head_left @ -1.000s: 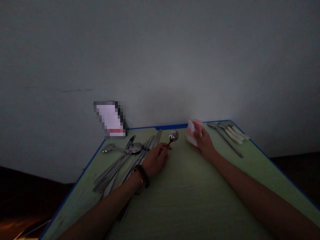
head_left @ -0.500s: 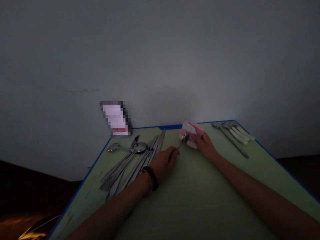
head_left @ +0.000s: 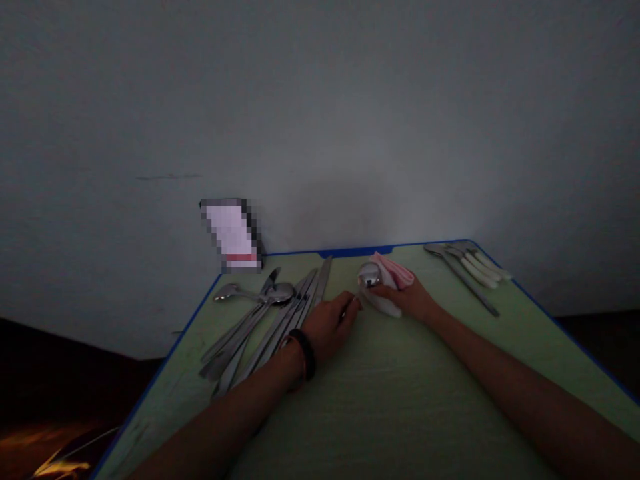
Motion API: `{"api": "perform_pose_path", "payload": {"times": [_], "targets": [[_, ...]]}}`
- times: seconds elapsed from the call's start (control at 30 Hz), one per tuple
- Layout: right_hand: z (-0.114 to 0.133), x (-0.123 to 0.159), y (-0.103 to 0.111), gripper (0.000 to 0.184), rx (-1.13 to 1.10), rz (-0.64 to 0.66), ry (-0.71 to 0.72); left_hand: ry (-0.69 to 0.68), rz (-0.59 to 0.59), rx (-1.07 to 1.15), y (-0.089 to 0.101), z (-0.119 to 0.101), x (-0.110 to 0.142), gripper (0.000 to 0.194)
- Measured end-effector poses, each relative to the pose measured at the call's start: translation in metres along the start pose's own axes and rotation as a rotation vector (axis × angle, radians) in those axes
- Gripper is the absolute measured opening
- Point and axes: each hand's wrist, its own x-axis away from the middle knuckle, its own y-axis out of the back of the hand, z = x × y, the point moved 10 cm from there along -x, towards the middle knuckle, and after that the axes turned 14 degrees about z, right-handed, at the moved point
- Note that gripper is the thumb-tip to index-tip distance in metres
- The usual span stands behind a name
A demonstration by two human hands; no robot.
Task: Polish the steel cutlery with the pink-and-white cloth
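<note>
My left hand [head_left: 330,325], a dark bracelet at its wrist, is closed on the handle of a metal spoon [head_left: 370,273]. The spoon's shiny bowl points away from me above the middle of the table. My right hand [head_left: 407,298] is closed on a pink and white cloth [head_left: 395,271], with the thumb beside the spoon's bowl. The cloth lies against the bowl's right side, and part of it hangs below. Left of my left hand lies a loose pile of metal cutlery [head_left: 250,333], knives and spoons among it.
Cutlery with white handles [head_left: 480,269] and a long metal-handled piece [head_left: 470,287] lie at the table's far right. A blurred-out phone-like device [head_left: 231,235] leans on the wall [head_left: 320,120] at the back left. The green table [head_left: 400,413] has a blue edge.
My right hand has shifted slightly down and the cloth has folded aside, so more of the spoon's bowl shows. My left hand has barely moved.
</note>
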Motion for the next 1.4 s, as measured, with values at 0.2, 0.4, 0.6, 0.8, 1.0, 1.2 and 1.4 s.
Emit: {"api": "perform_pose_path", "payload": {"times": [0.2, 0.4, 0.6, 0.8, 1.0, 1.2, 1.4], "targets": [[-0.010, -0.003, -0.002, 0.038, -0.228, 0.018, -0.034, 0.022, 0.032, 0.036, -0.001, 0.004, -0.002, 0.032], [-0.044, -0.001, 0.023, 0.052, -0.568, -0.306, -0.136, 0.013, 0.019, 0.123, -0.002, 0.007, -0.001, 0.028], [-0.037, -0.003, 0.012, 0.050, -0.743, -0.203, -0.178, 0.001, -0.225, 0.356, 0.015, 0.020, 0.005, 0.032], [-0.027, -0.004, 0.011, 0.042, -0.621, -0.180, -0.139, -0.001, -0.167, 0.301, 0.012, 0.014, 0.004, 0.029], [-0.026, -0.004, 0.015, 0.046, -0.410, -0.149, -0.144, -0.002, -0.177, 0.365, 0.013, 0.017, 0.004, 0.030], [-0.050, -0.003, 0.014, 0.039, -0.755, -0.172, -0.186, -0.033, -0.120, 0.517, 0.004, 0.019, 0.001, 0.034], [-0.049, -0.003, 0.005, 0.029, -0.651, -0.120, -0.176, -0.033, -0.150, 0.549, 0.008, 0.018, 0.002, 0.031]]}}
